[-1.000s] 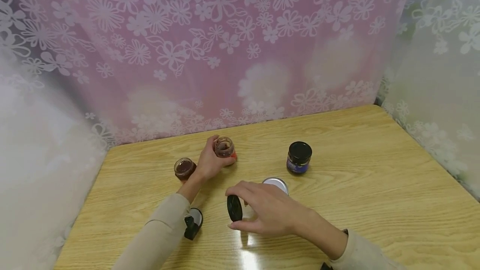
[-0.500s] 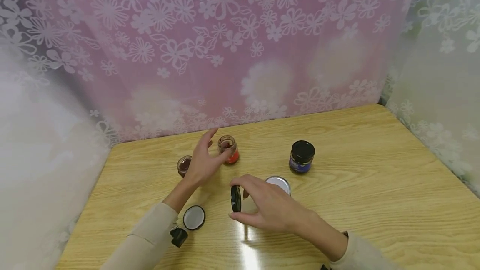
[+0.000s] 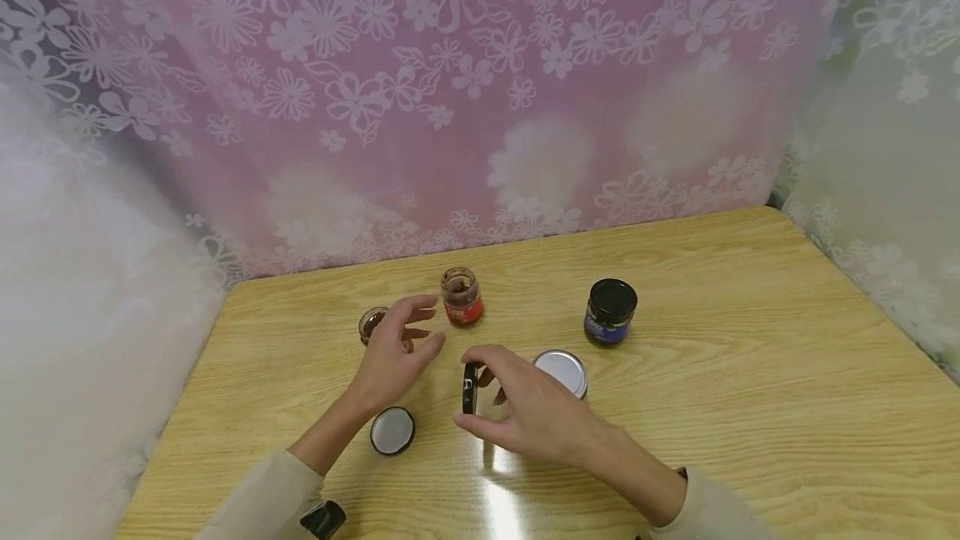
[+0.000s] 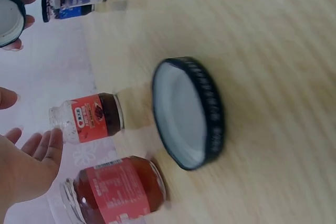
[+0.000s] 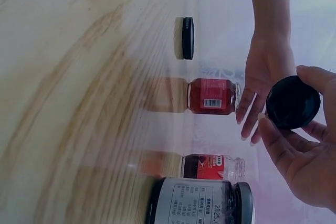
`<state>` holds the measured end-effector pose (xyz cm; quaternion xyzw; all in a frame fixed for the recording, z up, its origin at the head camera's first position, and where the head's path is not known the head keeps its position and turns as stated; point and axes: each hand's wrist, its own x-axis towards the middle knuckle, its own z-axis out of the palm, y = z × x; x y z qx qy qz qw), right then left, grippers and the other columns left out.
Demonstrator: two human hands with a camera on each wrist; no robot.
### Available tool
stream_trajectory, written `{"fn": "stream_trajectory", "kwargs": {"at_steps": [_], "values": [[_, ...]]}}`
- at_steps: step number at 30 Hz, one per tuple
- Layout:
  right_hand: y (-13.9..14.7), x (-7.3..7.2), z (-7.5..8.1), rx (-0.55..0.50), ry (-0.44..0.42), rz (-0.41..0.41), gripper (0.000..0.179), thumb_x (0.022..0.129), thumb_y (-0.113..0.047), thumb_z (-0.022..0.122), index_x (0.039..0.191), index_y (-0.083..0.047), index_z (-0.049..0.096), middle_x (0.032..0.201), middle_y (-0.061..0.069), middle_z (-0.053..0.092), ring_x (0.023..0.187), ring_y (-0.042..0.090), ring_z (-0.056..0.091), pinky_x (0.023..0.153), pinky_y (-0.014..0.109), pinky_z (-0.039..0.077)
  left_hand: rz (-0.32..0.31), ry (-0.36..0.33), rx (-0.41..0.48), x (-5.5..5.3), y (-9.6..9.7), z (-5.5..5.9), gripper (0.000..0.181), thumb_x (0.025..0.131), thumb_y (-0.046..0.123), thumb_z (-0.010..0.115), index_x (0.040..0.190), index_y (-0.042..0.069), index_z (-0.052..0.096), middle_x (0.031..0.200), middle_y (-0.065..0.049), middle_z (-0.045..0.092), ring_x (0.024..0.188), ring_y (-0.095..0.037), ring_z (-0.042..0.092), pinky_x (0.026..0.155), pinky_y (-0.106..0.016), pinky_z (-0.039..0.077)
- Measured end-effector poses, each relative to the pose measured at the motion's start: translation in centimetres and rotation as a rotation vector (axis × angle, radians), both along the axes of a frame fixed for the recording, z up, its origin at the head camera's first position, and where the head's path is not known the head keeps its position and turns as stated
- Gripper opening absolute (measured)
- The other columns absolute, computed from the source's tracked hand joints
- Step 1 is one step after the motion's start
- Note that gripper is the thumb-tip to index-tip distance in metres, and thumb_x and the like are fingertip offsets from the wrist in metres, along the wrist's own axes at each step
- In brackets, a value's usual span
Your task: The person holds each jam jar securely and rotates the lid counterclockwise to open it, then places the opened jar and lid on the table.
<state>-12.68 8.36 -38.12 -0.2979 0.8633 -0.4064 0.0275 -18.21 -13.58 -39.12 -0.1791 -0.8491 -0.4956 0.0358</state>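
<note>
Here's the right hand (image 3: 536, 407), thumb and fingers curved into a pinch, and up on edge between them is a black lid (image 3: 469, 388), held clear of the table (image 3: 712, 415). Over at 10 o'clock from that lid, the left hand (image 3: 390, 361) has its fingers loosely bent, thumb well apart, nothing in its hold! Straight up at 12 stands the red-labelled jar (image 3: 463, 308), upright, mouth bare. Out at 10, partly hidden behind the left hand, is the pink-labelled jar (image 4: 121, 192), uncovered too.

Down at 8 o'clock a loose lid (image 3: 392, 431) lies pale side up, on nobody's jar. So, the tally: two jars bare, two lids off, and by my reading those pairs are what's unsettled. The blue-labelled jar (image 3: 611, 312) at 2 o'clock wears its black lid, so that one looks finished or not yet started. At 3, just beyond the right hand, sits the silver-topped jar (image 3: 562, 372) (lid or upturned base? I can't tell from here), with neither hand gripping it.
</note>
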Motion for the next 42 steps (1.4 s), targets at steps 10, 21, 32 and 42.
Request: {"fn": "stream_trajectory", "kwargs": {"at_steps": [10,21,32,42], "values": [[-0.5,0.3,-0.2,-0.04,-0.063,-0.045,0.067,0.088,-0.051,0.063,0.14,-0.015,0.042,0.127,-0.005,0.052,0.095,0.01,0.06,0.076,0.024,0.051,-0.075,-0.034,-0.1,1.6,-1.7,-0.7,0.042,0.091,0.015,0.065,0.131,0.011,0.053,0.127,-0.004,0.054,0.115,-0.03,0.053,0.092,-0.048,0.046],[-1.7,0.4,-1.4,-0.077,-0.116,-0.033,0.061,0.086,-0.03,0.074,0.134,-0.007,0.045,0.127,0.003,0.052,0.1,0.018,0.063,0.084,0.031,0.052,-0.115,0.15,-0.453,3.4,-3.6,-1.9,0.055,0.085,0.025,0.072,0.135,0.012,0.052,0.134,-0.005,0.051,0.121,-0.025,0.05,0.091,-0.048,0.046],[-2.5,0.3,-2.6,0.028,-0.087,-0.1,0.061,0.086,-0.034,0.073,0.132,-0.008,0.044,0.126,0.004,0.051,0.101,0.015,0.061,0.081,0.028,0.051,-0.131,0.507,-0.781,4.6,-3.6,-3.4,0.07,0.084,0.057,0.062,0.137,0.013,0.053,0.14,-0.014,0.046,0.131,-0.033,0.04,0.103,-0.054,0.034],[-2.3,-0.8,-3.6,0.148,-0.039,-0.087,0.057,0.082,-0.028,0.077,0.124,-0.004,0.047,0.117,0.006,0.053,0.096,0.013,0.053,0.08,0.033,0.048,-0.163,0.547,-0.857,5.4,-3.7,-4.1,0.072,0.086,0.065,0.053,0.14,0.019,0.051,0.146,-0.011,0.041,0.135,-0.034,0.033,0.108,-0.053,0.026]]}}
